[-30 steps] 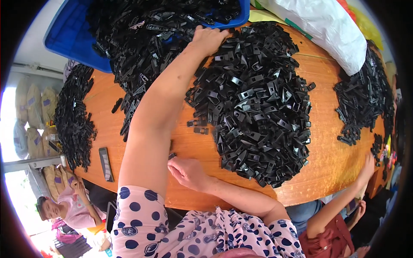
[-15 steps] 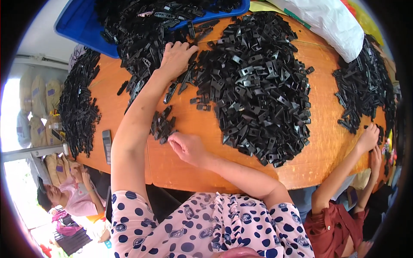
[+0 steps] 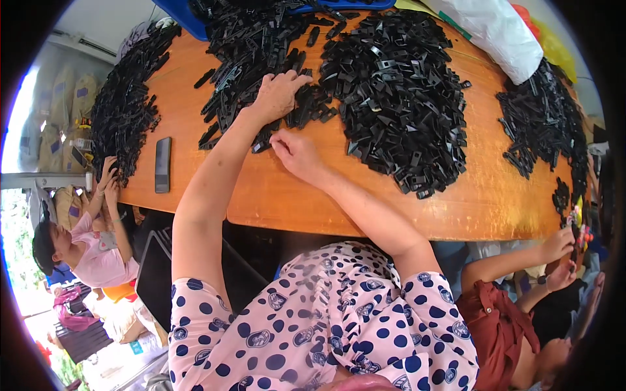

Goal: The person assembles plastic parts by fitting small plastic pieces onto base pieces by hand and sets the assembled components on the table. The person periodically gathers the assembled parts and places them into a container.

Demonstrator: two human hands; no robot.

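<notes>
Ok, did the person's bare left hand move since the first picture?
Yes. The left hand has moved away from the blue plastic bin, toward the near edge of the orange-brown wooden table.

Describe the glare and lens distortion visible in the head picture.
Head view: daylight washes out the opening at left; pale glare brightens the wooden table toward its right end; highlights glint on the black plastic pieces; the table edge looks curved.

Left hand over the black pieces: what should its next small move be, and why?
Perhaps the left hand should draw some black pieces slightly nearer: it lies over them, while the curled right hand sits near their close edge.
</notes>
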